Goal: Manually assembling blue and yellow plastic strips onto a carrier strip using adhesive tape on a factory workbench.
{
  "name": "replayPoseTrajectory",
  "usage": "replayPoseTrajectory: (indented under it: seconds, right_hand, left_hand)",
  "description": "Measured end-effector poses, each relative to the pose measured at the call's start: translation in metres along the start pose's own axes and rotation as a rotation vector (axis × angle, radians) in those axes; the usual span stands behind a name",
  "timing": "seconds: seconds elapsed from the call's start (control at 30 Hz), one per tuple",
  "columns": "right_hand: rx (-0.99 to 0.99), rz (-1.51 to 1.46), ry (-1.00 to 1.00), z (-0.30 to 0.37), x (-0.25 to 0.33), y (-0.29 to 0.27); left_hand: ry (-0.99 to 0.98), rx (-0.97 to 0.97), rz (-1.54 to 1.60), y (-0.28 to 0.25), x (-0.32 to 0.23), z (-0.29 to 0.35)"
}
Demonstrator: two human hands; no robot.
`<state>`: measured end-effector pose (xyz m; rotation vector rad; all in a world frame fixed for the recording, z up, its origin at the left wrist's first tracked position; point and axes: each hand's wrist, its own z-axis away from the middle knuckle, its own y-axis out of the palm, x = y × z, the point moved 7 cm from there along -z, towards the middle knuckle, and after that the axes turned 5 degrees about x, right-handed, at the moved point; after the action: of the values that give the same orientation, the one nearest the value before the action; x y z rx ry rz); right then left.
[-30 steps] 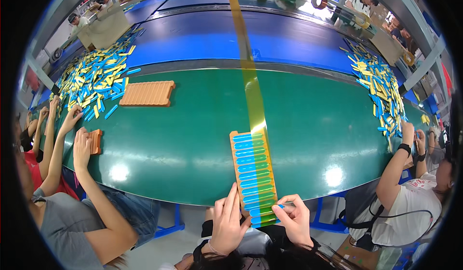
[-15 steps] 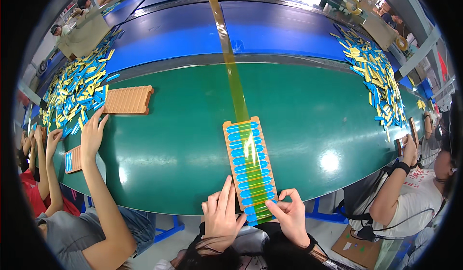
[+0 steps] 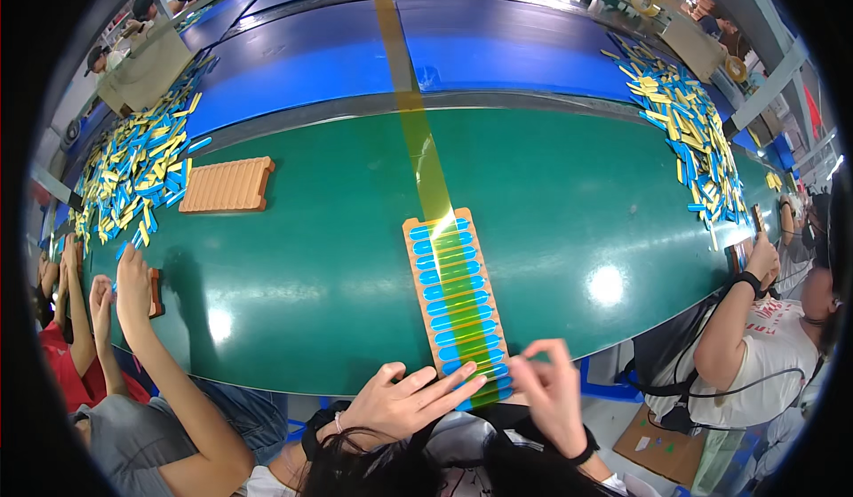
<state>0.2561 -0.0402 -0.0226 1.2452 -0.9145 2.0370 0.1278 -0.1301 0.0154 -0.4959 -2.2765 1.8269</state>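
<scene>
While the left grip (image 3: 400,401) lies across the near end of the orange-brown tray (image 3: 410,224), its fingers are stretched out and slightly apart over the last few slots. The right grip (image 3: 553,392) is raised just beside the tray's right edge near that same end, its fingers bent; blur hides whether thumb and forefinger meet or pinch anything.

The tray lies lengthwise at about the middle of the counter's (image 3: 311,302) near edge, its far end pointing inward. It is long and narrow, with crosswise slots holding round-ended blue strips (image 3: 435,309). A glossy, see-through yellow tape (image 3: 425,159) runs down its middle, tinting the strips green and leaving their ends blue, and continues beyond the counter's far edge.
</scene>
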Motion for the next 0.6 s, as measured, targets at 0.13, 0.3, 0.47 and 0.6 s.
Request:
replayPoseTrajectory:
  seconds: [0.13, 0.3, 0.47, 0.6]
  right_hand:
    - [-0.038, -0.011, -0.352, -0.009, 0.049, -0.010]
    - [0.238, 0.352, -0.360, -0.025, 0.074, 0.025]
    - [0.240, 0.521, -0.350, -0.021, 0.084, 0.032]
    - [0.201, 0.550, -0.399, -0.022, 0.081, 0.026]
  left_hand:
    - [0.031, 0.034, -0.026, -0.003, -0.007, -0.004]
    - [0.092, 0.005, -0.081, -0.012, -0.013, -0.009]
    - [-0.017, 0.023, 0.243, -0.037, 0.017, -0.028]
    - [-0.565, -0.404, 0.590, -0.049, 0.146, -0.077]
